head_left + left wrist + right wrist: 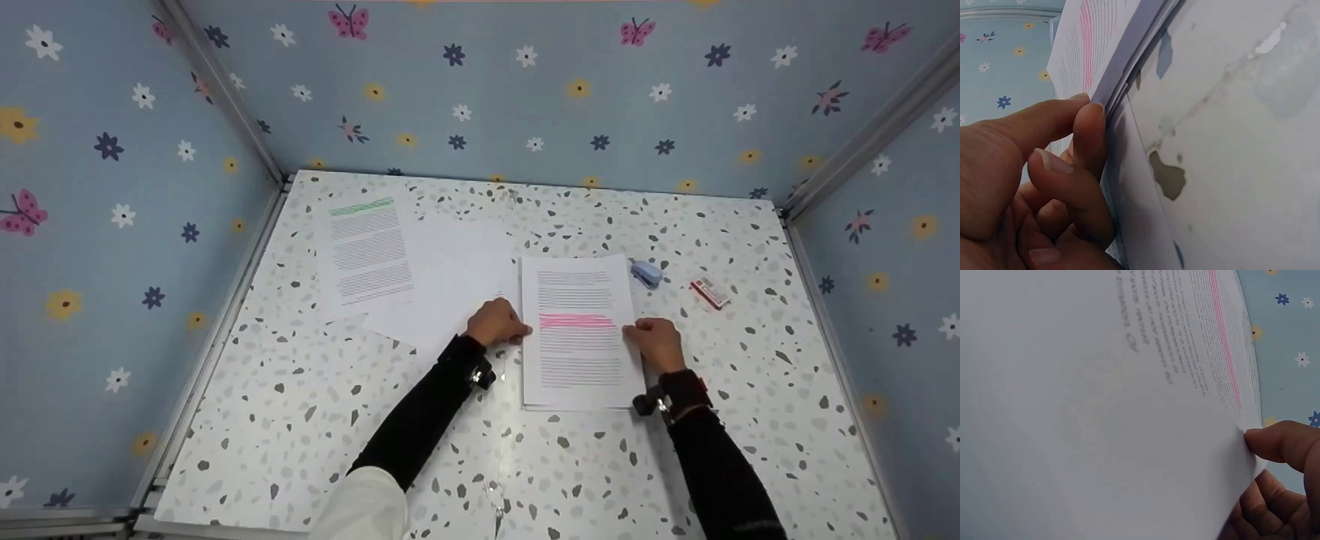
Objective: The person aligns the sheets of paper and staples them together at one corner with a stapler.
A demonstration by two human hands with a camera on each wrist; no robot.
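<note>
Just right of centre in the head view, a stack of white printed sheets (pixel 579 360) in portrait position, pink highlighting (pixel 577 321) across the top page; the left hand (pixel 496 322) and right hand (pixel 658 343) pinch its side edges.

The left hand (pixel 1061 183) fills the lower left of the frame, its thumb and index fingertip pinching the edge of a stack of printed sheets (pixel 1100 50) at upper centre. Pink highlighter strokes (pixel 1087 45) cross the top page's text. Below, a white sheet (pixel 1135 202) lies on the speckled tabletop (pixel 1241 180), which spans the right side. A pale-blue wall (pixel 994 79) with flowers shows at upper left.
</note>
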